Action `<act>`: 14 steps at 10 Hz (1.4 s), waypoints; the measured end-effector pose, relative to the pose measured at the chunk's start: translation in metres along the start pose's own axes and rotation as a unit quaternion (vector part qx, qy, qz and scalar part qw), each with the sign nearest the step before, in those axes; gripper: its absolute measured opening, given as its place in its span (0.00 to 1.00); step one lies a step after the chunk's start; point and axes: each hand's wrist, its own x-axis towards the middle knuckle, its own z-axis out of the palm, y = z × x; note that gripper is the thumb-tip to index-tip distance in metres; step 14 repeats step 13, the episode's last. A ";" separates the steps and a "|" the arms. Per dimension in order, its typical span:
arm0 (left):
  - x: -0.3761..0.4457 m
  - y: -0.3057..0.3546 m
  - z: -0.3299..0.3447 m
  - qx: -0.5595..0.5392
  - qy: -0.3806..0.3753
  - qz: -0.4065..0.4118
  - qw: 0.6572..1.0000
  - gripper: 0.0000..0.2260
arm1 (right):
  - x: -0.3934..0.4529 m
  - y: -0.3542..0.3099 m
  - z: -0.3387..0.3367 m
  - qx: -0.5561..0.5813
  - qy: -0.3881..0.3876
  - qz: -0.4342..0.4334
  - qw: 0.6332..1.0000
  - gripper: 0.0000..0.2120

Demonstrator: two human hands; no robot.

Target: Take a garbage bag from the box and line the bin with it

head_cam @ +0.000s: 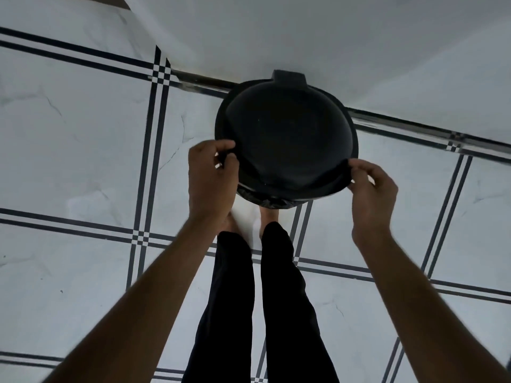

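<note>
A round black bin (287, 87) stands on the tiled floor against the wall, seen from above. A black garbage bag (287, 139) fills its mouth, and crumpled bag plastic hangs over the near rim. My left hand (213, 178) pinches the bag's edge at the left side of the rim. At the right side of the rim, my right hand (370, 186) pinches the bag's edge too. The bin's inside is too dark to make out. The box of bags is not in view.
White floor tiles with dark double stripes (149, 161) spread all around. A white wall (331, 37) rises right behind the bin. My legs in black trousers (257, 299) and bare feet stand just in front of the bin.
</note>
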 end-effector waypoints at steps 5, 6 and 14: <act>0.014 -0.053 0.040 0.067 -0.070 -0.148 0.984 0.19 | 0.021 0.060 0.038 -0.061 -0.026 0.058 0.996 0.12; 0.018 -0.062 0.044 0.047 -0.063 -0.154 0.985 0.20 | 0.024 0.064 0.039 -0.067 -0.025 0.073 0.995 0.11; 0.012 -0.036 0.010 0.164 -0.044 -0.081 0.982 0.14 | 0.008 0.029 0.033 -0.193 -0.013 0.034 0.981 0.12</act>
